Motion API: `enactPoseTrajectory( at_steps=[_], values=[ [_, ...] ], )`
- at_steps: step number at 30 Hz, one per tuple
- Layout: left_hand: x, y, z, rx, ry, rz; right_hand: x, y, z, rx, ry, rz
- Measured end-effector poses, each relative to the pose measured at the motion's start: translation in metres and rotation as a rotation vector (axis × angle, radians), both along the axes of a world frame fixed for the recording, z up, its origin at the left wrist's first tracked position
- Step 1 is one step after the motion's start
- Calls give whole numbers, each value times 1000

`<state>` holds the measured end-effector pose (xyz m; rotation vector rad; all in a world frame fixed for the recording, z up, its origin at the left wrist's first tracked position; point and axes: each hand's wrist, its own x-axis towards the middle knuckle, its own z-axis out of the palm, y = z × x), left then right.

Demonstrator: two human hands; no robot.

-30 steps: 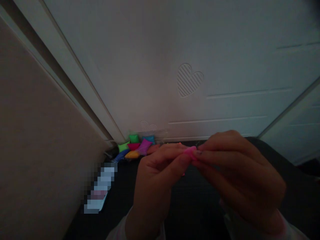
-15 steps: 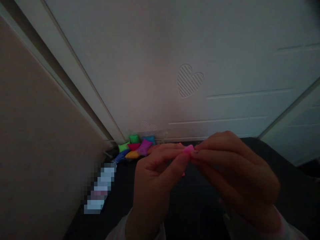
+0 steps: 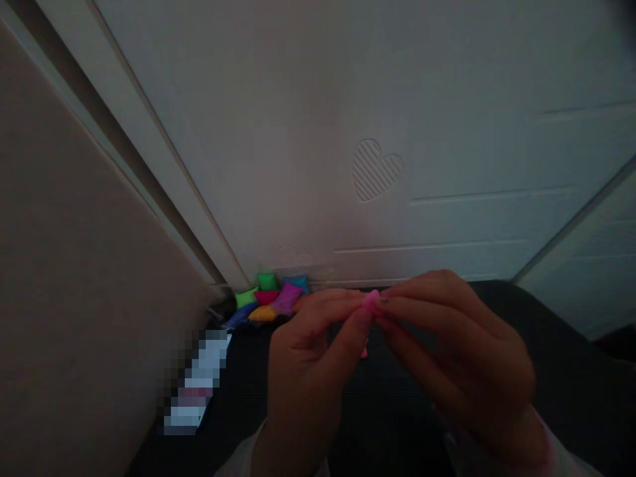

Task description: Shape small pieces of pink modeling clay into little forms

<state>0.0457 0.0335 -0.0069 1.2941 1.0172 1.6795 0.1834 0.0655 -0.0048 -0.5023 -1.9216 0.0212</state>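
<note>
Spans most of the view with a pale panelled surface, marked by two striped hearts and long grooves. Shows below it a dark tabletop, and at the left a plain brownish wall. Brings in from the lower right the right hand, fingertips pressed together on one side of a pink lump. Brings in from below the left hand, pinching the same lump between thumb and fingers from the other side, above the tabletop. Has at the left a flat, pale object, blurred by pixelation. Gathers near the panelled surface, beyond the left hand, a cluster of packets in green, blue, red, purple and orange. Leaves partly visible beside the left thumb a small pink piece, low between the hands.
</note>
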Motion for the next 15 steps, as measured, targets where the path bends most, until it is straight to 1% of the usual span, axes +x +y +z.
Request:
enactPoseTrajectory(
  at_steps=[2, 3, 7, 9, 11, 13, 15],
  values=[
    [-4, 2, 2, 10, 55, 24, 0, 0, 0, -59, 12, 26],
    [-6, 3, 4, 11, 83, 7, 0, 0, 1, -120, 39, 53],
    [-13, 5, 13, -31, 118, -166, 3, -1, 4, -468, 203, 151],
    [-14, 6, 14, -45, 76, -209, 4, -1, 8, -650, 215, 206],
    [-14, 7, 14, -54, 8, -234, 4, -2, 12, -799, 222, 288],
    [-14, 8, 11, -65, -54, -271, 3, -2, 15, -902, 271, 352],
    [-16, 11, 9, -65, -97, -324, 2, -3, 16, -972, 306, 406]
  ],
)
